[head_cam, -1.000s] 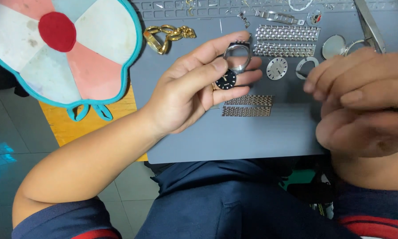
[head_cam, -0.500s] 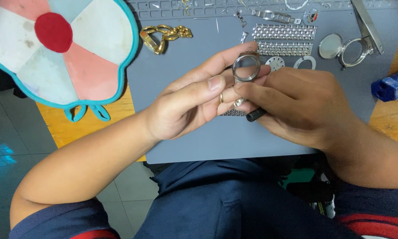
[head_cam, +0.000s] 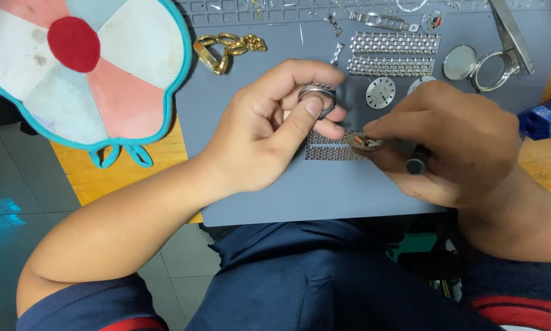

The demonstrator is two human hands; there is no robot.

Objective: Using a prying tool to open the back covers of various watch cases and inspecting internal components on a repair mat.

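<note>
Dark blue cloth of the person's trousers (head_cam: 300,282) fills the near edge, and just above it the grey work mat (head_cam: 257,196) begins; over this mat the left hand (head_cam: 269,132) holds a silver watch case (head_cam: 317,98), the thumb and the forefinger pinched on its round rim; the right hand (head_cam: 453,141) is just beside it, its fingertips closed on a small round watch movement (head_cam: 364,142), and a dark tool handle (head_cam: 417,164) sits tucked under the other fingers; a mesh bracelet piece (head_cam: 330,147) lies on the mat under both hands. I think the movement is the risk here: the grip on it is only by its edge, so it could slip and fall to the mat or the floor; the tool in the same hand could also scratch it. Farther back lie a loose watch dial (head_cam: 381,92), two steel bracelet strips (head_cam: 393,54), a gold chain bracelet (head_cam: 226,49), a loupe (head_cam: 480,61) and a pastel cloth cushion (head_cam: 79,67).
</note>
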